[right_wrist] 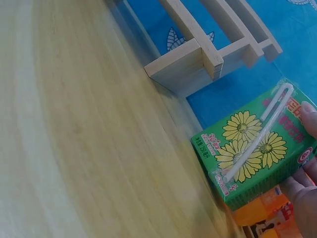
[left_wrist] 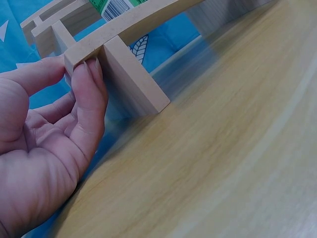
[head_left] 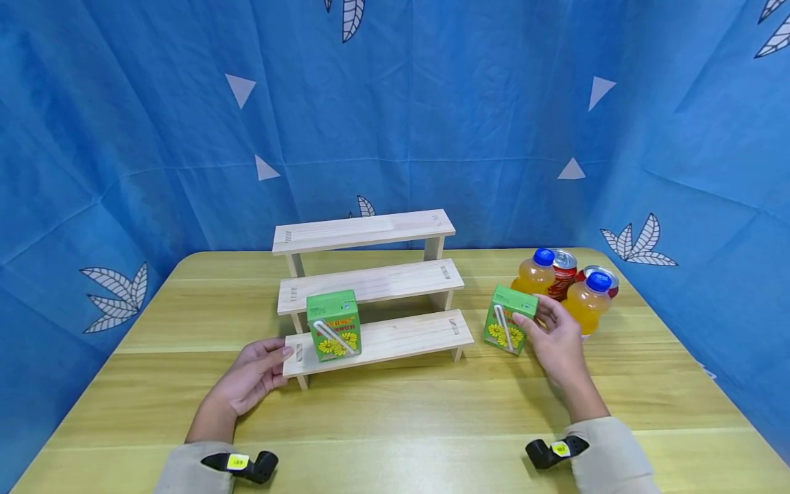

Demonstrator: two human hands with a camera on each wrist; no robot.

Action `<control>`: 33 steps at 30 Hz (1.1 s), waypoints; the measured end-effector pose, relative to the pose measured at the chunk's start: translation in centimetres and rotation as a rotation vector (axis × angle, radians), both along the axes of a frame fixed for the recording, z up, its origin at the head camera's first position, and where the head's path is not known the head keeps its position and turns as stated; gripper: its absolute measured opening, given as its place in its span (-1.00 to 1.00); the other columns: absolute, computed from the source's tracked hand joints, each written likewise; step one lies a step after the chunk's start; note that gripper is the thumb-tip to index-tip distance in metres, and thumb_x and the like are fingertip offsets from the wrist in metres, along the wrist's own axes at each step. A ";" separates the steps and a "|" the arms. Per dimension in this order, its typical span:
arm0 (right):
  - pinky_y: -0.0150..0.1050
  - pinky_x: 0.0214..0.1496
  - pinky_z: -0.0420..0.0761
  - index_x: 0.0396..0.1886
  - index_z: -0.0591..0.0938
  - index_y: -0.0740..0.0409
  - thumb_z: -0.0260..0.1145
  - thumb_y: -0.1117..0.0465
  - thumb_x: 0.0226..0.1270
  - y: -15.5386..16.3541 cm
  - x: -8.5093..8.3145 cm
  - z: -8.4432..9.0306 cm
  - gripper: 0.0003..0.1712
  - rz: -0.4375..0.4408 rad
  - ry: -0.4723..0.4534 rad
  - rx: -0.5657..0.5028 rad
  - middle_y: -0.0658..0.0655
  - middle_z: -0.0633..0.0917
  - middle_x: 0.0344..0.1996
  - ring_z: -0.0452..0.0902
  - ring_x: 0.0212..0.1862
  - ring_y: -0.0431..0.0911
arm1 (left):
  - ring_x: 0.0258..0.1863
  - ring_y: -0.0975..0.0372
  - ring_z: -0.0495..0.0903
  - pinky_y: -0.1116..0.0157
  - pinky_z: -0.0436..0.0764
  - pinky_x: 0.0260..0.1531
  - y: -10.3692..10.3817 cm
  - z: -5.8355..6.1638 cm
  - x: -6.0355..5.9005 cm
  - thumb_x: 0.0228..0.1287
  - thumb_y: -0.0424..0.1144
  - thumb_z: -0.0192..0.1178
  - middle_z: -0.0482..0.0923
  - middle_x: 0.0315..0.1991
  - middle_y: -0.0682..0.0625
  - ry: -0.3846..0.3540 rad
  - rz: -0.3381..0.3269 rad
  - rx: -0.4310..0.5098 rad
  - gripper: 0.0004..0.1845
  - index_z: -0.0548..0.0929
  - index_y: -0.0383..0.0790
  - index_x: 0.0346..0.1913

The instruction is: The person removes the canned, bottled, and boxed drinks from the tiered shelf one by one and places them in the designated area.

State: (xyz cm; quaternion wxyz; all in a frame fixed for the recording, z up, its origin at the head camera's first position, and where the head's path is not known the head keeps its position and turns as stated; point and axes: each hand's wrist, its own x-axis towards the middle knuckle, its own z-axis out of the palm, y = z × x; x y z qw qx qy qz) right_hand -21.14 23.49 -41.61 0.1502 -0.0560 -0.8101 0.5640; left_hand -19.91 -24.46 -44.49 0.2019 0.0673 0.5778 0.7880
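Note:
A three-step wooden shelf [head_left: 370,281] stands mid-table. On the left part of its lowest step stands a green juice carton [head_left: 334,325] with yellow flowers and a straw. My left hand [head_left: 280,363] holds the left end of that step; the left wrist view shows the left hand [left_wrist: 74,69] with thumb at the board's end [left_wrist: 81,49] and a finger under it beside the leg. My right hand [head_left: 531,317] grips a second green carton [head_left: 507,321] just right of the shelf, tilted, low over the table. In the right wrist view this carton [right_wrist: 250,148] fills the right side, thumb [right_wrist: 309,116] on its front.
Behind the right hand stand two orange drink bottles [head_left: 535,276] [head_left: 589,300] with blue caps and two red cans [head_left: 563,269] [head_left: 606,276]. The yellow wooden table [head_left: 395,425] is backed by a blue cloth [head_left: 432,103]. The upper two shelf steps hold nothing.

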 end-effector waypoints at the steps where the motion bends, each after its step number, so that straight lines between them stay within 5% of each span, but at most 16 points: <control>1: -0.57 0.09 0.47 0.26 0.36 0.19 0.30 0.07 0.26 0.0 0.0 0.0 -0.37 -0.002 -0.002 0.002 0.17 0.49 0.14 0.42 0.16 -0.13 | -0.32 0.27 0.65 0.46 0.63 -0.43 0.0 0.0 0.0 0.43 -0.35 -0.04 0.65 -0.20 -0.07 0.000 0.001 0.000 -0.81 0.42 -0.32 0.03; 11: -0.62 0.05 0.46 0.27 0.35 0.20 0.29 0.09 0.28 0.2 0.1 -0.1 -0.38 -0.002 0.012 -0.009 0.15 0.49 0.12 0.42 0.10 -0.25 | -0.36 0.28 0.65 0.47 0.63 -0.45 0.0 0.0 0.1 0.43 -0.36 -0.04 0.66 -0.23 -0.06 0.007 0.000 0.014 -0.84 0.43 -0.31 0.00; 33: -0.64 0.06 0.44 0.31 0.34 0.23 0.43 0.22 0.13 0.6 0.1 0.7 -0.25 -0.020 0.059 -0.232 0.00 0.52 0.03 0.43 0.07 -0.27 | -0.37 0.27 0.65 0.47 0.62 -0.47 0.0 -0.1 0.0 0.43 -0.37 -0.05 0.66 -0.24 -0.05 0.021 -0.005 0.032 -0.85 0.43 -0.31 -0.02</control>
